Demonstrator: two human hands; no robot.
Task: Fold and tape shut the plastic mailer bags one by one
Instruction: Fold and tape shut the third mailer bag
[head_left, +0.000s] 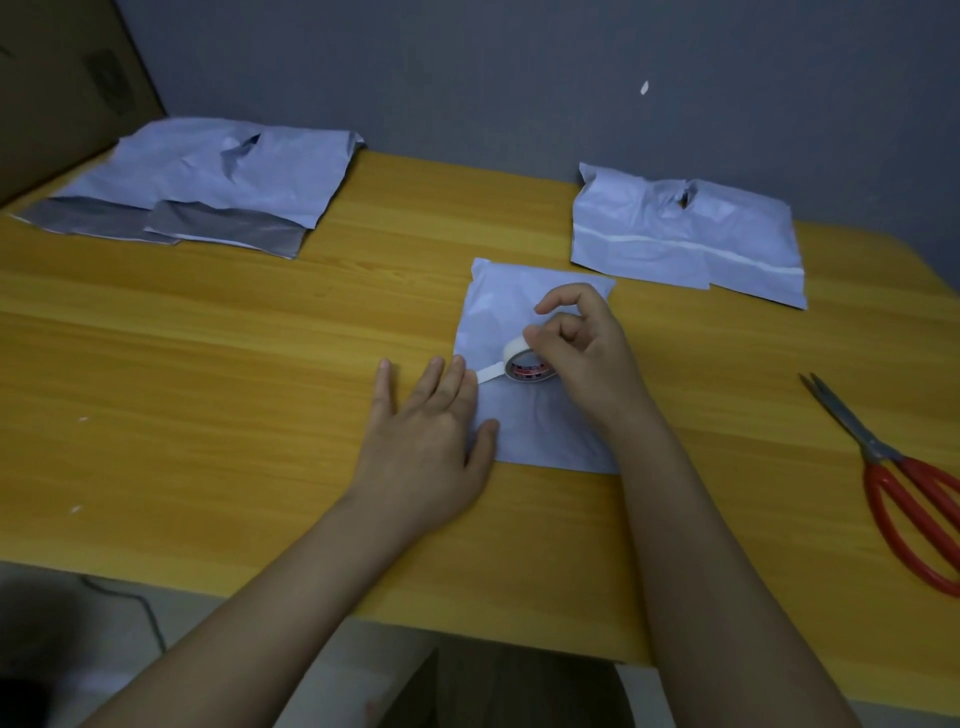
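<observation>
Under both hands lies the mailer bag (524, 415): left hand (426, 431) flat, right hand (582, 348) gripping tape roll (527, 366).

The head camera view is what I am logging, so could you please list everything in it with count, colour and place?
folded bag: one, pale blue-white, middle of the table, under both hands.
tape roll: one, white with a red-printed core, on the folded bag, a short strip pulled out to the left.
open bags: a pile, count unclear, pale blue-white with grey flaps, far left.
taped bags: a pile, about two, pale blue-white, far right.
scissors: one pair, red handles, right edge of the table.
table: one, yellow wood.
cardboard box: one, brown, far left corner.
left hand: flat, pressing the bag's left edge and the strip's end.
right hand: holds the tape roll.
</observation>
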